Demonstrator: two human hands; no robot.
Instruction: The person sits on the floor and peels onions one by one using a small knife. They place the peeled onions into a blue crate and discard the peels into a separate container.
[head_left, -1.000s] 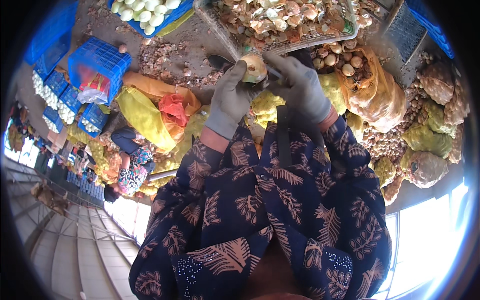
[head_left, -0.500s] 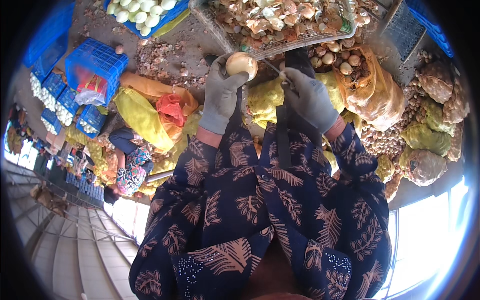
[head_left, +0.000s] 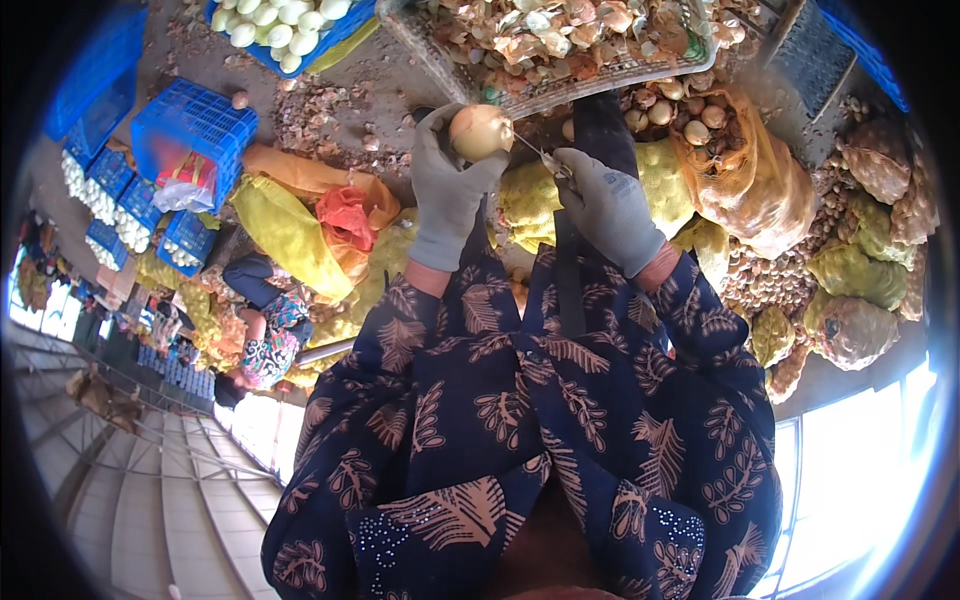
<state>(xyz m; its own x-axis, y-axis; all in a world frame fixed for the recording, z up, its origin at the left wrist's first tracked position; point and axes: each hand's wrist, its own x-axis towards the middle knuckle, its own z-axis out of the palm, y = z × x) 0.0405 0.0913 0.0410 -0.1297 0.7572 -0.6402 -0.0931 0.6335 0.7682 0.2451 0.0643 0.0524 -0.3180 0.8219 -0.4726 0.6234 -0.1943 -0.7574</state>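
An onion (head_left: 480, 132), pale yellow with smooth skin, is gripped in my grey-gloved left hand (head_left: 443, 190), the thumb along its lower side. My right hand (head_left: 608, 208), in a matching glove, is closed round a small knife (head_left: 533, 148). Its thin blade points left, and the tip is at the onion's right side; whether it cuts in I cannot tell. My fingers hide most of the handle. Just beyond both hands stands a grey plastic crate (head_left: 560, 98) heaped with dry onion skins (head_left: 545, 40).
At right, an orange mesh sack (head_left: 755, 190) spills unpeeled onions beside yellow sacks (head_left: 655, 178). A blue crate (head_left: 330, 32) of peeled white onions stands far left, near an upturned blue crate (head_left: 195, 125). Another person (head_left: 270, 335) sits at left among sacks. Skins litter the floor.
My right hand has shifted slightly left and down, bringing the knife tip against or close to the onion's right side. The left hand still holds the onion, which has turned a little.
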